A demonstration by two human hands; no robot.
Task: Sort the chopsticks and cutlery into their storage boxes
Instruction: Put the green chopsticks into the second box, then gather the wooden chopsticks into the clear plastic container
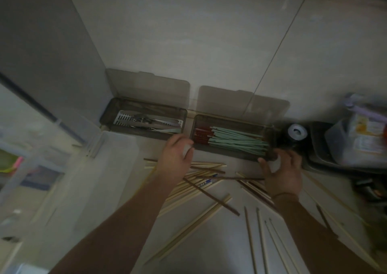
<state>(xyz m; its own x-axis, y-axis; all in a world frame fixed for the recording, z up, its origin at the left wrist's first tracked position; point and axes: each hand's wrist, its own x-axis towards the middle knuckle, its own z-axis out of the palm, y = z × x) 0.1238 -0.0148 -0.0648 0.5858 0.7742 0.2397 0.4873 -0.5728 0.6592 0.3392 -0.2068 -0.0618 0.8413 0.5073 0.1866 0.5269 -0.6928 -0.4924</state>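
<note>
Two brown see-through boxes stand open against the wall. The left cutlery box holds metal cutlery. The right chopstick box holds green and red chopsticks. My left hand curls its fingers at that box's left front corner. My right hand grips its right front corner, thumb on the front rim. Loose pale wooden chopsticks and dark brown ones lie scattered on the counter under my forearms.
A clear plastic bin stands to the left of the boxes. A roll of tape and a black tray with plastic bags sit to the right. Thin long sticks lie near the front.
</note>
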